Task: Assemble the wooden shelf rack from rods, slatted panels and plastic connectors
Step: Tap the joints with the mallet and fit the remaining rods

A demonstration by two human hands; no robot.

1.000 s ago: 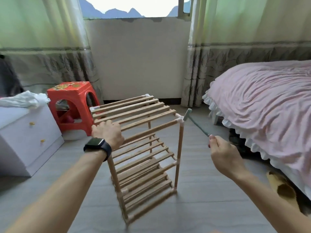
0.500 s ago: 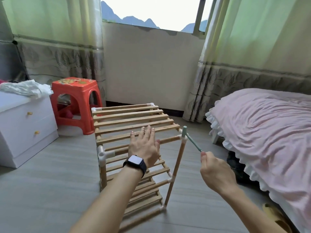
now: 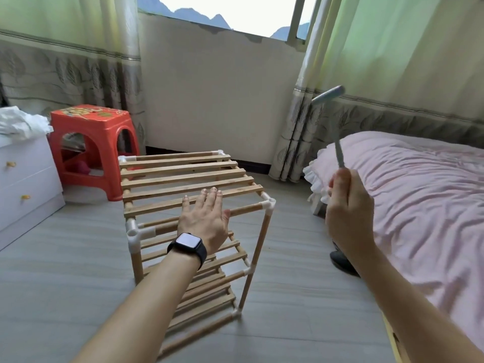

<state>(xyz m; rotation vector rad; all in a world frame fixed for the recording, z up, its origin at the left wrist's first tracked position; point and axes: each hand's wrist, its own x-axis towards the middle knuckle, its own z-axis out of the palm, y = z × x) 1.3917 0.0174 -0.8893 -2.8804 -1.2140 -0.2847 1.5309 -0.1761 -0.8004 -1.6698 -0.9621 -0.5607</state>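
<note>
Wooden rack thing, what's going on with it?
A person is building a wooden shelf rack that stands on the floor. The left hand lies flat on its top slatted panel, steadying it. The right hand grips a small grey hammer, held up in the air, above and right of the near corner connector.

Slatted wooden rack (image 3: 183,176) stands upright, white connectors (image 3: 268,204) fitted.
</note>
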